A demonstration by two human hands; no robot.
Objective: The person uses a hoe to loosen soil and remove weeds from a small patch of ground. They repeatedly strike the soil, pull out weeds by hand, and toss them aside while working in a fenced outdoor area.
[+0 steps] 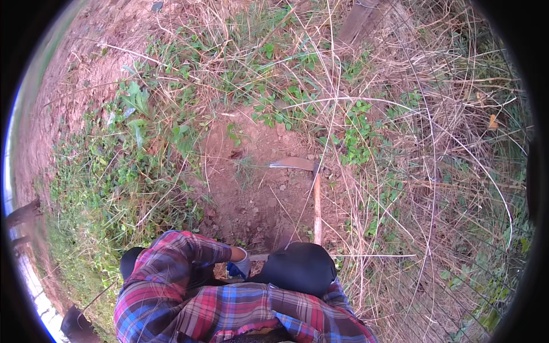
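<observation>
My left hand (239, 266), in a blue and grey glove, is low between my knees, beside my dark-clad right knee (296, 268). Its fingers are mostly hidden, so whether it grips anything does not show. My right hand is out of view. In front of me a sickle (294, 163) lies on bare reddish soil (253, 197), its curved blade pointing left. The wooden handle (317, 206) runs back toward my right knee, which hides its end. A pale straight stalk (373, 256) reaches out to the right from behind that knee.
Green weeds (116, 180) grow on the left. Dry grass (386, 206) covers the right side, where a wire fence (433, 180) runs. A wooden post (360, 21) stands at the far right. Long dry stems (334, 98) cross over the soil patch.
</observation>
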